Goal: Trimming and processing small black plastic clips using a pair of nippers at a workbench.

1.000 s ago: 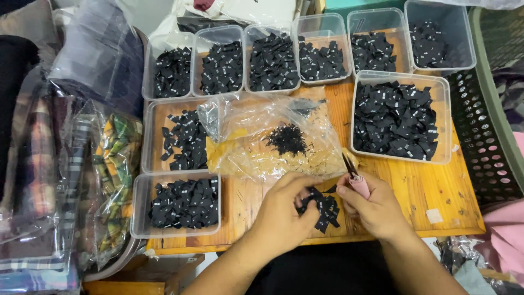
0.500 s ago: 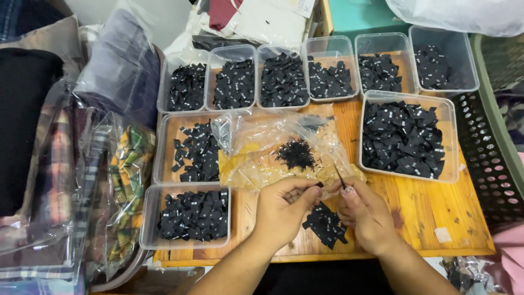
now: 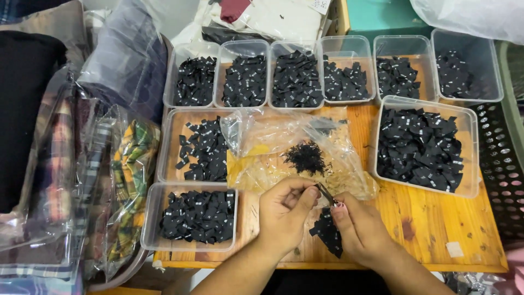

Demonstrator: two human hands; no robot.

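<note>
Left hand (image 3: pixel 285 210): fingers curled, pinching a small dark tool (image 3: pixel 326 193) with the right.
Right hand (image 3: pixel 363 229): closed on a strip of black labels (image 3: pixel 329 234), near table (image 3: pixel 431 218) edge.
Far of hands: clear bag (image 3: pixel 295 155) holding black scraps.
Left: label tub (image 3: pixel 192 216).

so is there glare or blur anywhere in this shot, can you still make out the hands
Head view: even, soft light with faint shadows; white glare streaks on the clear plastic bag and the wrapped fabric packs; both hands read sharp, left hand and right hand meeting over black labels; the container row curves slightly at the frame edges.
</note>
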